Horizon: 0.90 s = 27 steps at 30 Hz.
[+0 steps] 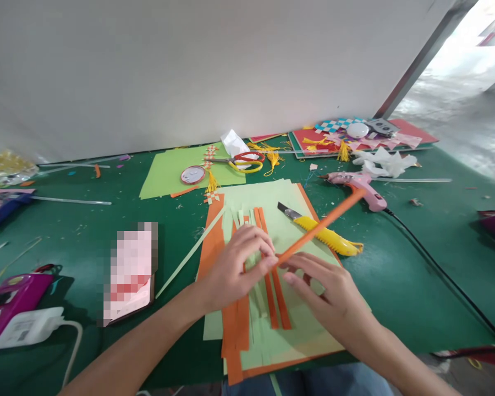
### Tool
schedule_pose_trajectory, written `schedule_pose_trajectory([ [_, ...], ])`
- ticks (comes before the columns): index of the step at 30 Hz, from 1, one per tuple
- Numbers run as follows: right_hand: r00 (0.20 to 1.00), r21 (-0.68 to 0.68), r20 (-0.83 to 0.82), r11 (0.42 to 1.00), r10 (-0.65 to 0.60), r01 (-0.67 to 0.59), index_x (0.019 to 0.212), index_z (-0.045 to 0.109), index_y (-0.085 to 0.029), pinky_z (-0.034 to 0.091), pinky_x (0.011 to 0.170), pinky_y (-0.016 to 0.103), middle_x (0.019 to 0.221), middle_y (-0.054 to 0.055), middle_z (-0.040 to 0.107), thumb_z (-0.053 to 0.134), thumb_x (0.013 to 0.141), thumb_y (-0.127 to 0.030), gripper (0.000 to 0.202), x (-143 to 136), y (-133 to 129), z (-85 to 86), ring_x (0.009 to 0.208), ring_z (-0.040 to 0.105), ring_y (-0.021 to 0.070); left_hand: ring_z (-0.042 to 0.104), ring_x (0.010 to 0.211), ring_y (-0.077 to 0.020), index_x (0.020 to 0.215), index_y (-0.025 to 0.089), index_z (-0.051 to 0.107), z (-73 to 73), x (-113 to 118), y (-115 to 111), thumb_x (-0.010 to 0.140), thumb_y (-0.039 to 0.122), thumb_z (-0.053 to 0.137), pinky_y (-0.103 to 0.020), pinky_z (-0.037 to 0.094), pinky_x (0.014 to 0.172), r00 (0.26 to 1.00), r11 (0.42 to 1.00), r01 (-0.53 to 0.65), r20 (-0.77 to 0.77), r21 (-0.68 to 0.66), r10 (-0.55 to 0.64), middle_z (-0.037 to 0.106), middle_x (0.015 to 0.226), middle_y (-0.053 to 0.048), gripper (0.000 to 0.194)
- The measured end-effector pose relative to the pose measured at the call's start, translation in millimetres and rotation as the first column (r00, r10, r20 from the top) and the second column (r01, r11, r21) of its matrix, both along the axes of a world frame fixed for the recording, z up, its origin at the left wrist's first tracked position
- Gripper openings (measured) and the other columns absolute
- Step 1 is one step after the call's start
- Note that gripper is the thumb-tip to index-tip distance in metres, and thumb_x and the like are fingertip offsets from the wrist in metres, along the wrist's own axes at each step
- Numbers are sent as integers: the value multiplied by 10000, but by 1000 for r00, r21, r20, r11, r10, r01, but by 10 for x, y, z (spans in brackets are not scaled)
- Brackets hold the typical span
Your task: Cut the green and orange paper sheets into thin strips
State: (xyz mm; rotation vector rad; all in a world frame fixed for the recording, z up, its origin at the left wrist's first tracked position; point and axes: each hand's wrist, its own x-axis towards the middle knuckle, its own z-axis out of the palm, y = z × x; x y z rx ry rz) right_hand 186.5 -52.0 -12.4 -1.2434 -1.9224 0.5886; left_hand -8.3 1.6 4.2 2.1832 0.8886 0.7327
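A long orange paper strip (322,224) slants up to the right, its lower end pinched between the thumb and fingers of my left hand (245,267). Close by that end is my right hand (328,286), with thumb and fingers apart and nothing visible between them. Under both hands lie pale green paper sheets (313,344) and loose cut strips: two orange strips (281,302) side by side, several pale green strips (258,300), and wider orange paper (210,247) on the left. A yellow utility knife (328,236) with its blade out rests on the sheets at the right.
A pink glue gun (361,187) with a black cord lies at the right. Scissors (247,161), a round badge (192,175) and yellow tassels sit at the back. At left are a phone (132,275) and a purple device (18,302) with a white plug. A wall stands behind.
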Motion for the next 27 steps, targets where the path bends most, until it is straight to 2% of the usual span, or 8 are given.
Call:
schedule_pose_trajectory([
  [4,993,-120,-105,992,-61,49,662,584,-189,402,466,208,600,-20,577,479,940,-250,303,-20,12,33,531,531,101,520,1013,-176,873,198,520,-42,48,-66,976,221,474,-329,452,922,997,996,83,-3,-17,-83,570,987,-48,115],
  [8,993,-219,-75,973,-91,73,635,516,-193,351,476,221,572,-39,491,479,942,-301,328,8,13,-1,509,454,92,517,1018,-190,875,187,519,-163,45,-45,982,261,477,-339,439,920,989,988,142,-54,63,-139,583,961,-50,137],
  [11,996,-254,58,964,-65,78,670,493,-194,331,498,233,584,-45,467,447,958,-301,311,55,49,-49,510,422,97,543,920,-196,838,167,532,-254,24,-10,989,290,462,-348,440,854,980,968,163,-142,191,-137,602,870,-50,207],
  [14,962,-180,268,979,-47,99,715,495,-187,319,534,253,644,-25,528,440,959,-254,259,78,104,-116,560,481,117,551,839,-188,779,155,527,-291,6,13,992,291,453,-339,436,789,976,950,130,-204,285,-73,603,798,-42,263],
  [17,891,-39,437,987,-122,154,693,467,-189,275,518,270,639,-13,542,459,947,-243,261,59,134,-197,569,519,143,550,823,-187,764,150,530,-289,0,19,982,287,469,-335,436,770,971,927,143,-232,345,-63,598,785,-41,265],
  [21,837,114,504,977,-213,180,678,470,-194,224,475,286,601,-17,523,477,941,-273,275,29,119,-247,523,512,153,554,845,-195,794,144,564,-278,10,11,978,297,471,-341,448,776,955,896,218,-274,388,-114,608,829,-58,257],
  [24,852,190,490,977,-184,102,746,550,-181,314,495,291,649,2,547,464,947,-230,225,67,77,-203,590,545,170,561,850,-199,818,139,590,-268,21,2,980,279,462,-346,455,778,941,880,251,-315,404,-124,613,839,-68,250],
  [27,866,212,498,975,-53,-62,873,626,-150,461,661,338,822,61,620,441,946,-159,198,148,20,-146,781,591,210,568,858,-209,842,135,614,-258,29,-2,981,268,457,-352,462,780,934,861,261,-339,437,-111,624,838,-74,249],
])
